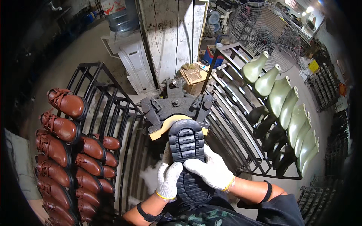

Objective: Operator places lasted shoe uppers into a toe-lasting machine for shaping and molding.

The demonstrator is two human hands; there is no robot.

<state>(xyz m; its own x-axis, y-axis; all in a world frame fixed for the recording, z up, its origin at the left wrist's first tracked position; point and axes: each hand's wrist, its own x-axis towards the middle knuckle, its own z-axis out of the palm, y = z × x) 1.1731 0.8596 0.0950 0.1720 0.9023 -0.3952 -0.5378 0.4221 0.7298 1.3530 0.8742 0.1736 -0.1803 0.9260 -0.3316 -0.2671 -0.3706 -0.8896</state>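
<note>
A shoe [190, 152] is held sole up between my hands, its black, deeply ridged sole facing me and its upper hidden beneath. My left hand [167, 180], in a white knit glove, grips the near left side with the thumb on the edge. On the other side my right hand [213, 169], gloved the same way, wraps round the shoe with its thumb lying across the sole. The far end of the shoe sits against a curved yellow pad [159, 130] on a dark metal machine [174, 103]; whether they touch I cannot tell.
At left, a black rack [109, 109] carries several brown lace-up shoes [71, 105]. Another metal rack [230, 120] at right bears several green shoe lasts [277, 98] and dark shapes below. Behind are a pillar [171, 41], a water dispenser [134, 60], a cardboard box [194, 75] and a large fan [264, 35].
</note>
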